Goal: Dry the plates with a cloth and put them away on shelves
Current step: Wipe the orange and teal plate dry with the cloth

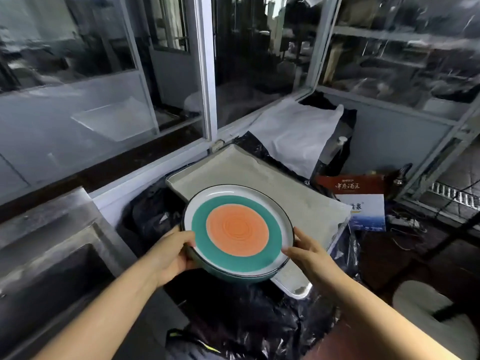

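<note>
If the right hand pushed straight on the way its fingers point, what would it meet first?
The right hand already grips the round orange-and-teal plate at its rim, fingers pointing left; beyond that, probably the left hand.

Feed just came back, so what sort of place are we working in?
Likely a cluttered storage or back-of-kitchen corner: glazed partitions, a metal tray on black bags, boxes on the floor. Both hands hold the plate.

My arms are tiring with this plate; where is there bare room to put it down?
The far part of the grey tray, between the plate and the white bag, is bare. Crowded: crumpled black plastic below, boxes to the right. Left hand and right hand grip the rim.
</note>
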Available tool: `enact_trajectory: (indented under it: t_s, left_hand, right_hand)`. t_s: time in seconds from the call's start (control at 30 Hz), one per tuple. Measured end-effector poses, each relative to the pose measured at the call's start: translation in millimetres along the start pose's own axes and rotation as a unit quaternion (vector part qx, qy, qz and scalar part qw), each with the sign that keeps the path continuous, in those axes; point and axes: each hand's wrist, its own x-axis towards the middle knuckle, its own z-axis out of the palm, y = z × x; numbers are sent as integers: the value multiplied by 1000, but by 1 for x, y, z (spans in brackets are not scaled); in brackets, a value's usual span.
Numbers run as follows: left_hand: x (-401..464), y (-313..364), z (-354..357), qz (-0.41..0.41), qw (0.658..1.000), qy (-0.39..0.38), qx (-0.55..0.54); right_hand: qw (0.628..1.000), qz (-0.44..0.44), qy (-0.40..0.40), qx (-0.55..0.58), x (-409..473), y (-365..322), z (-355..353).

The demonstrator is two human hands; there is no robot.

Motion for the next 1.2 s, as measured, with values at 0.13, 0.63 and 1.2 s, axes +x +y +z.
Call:
enact_trajectory:
  t_s: [0.13, 0.63, 1.2]
  left_hand:
    - [46, -5, 39, -18, 997, -8, 74]
    - [175, -45, 80, -110, 923, 6, 368]
    - [210, -54, 94, -135, 899, 15, 416]
  right_hand:
    - [998, 47, 35, -17, 32, 18, -49]
    - [928, 192, 39, -318, 136, 61, -121]
    - [920, 207, 84, -322, 162, 78, -127]
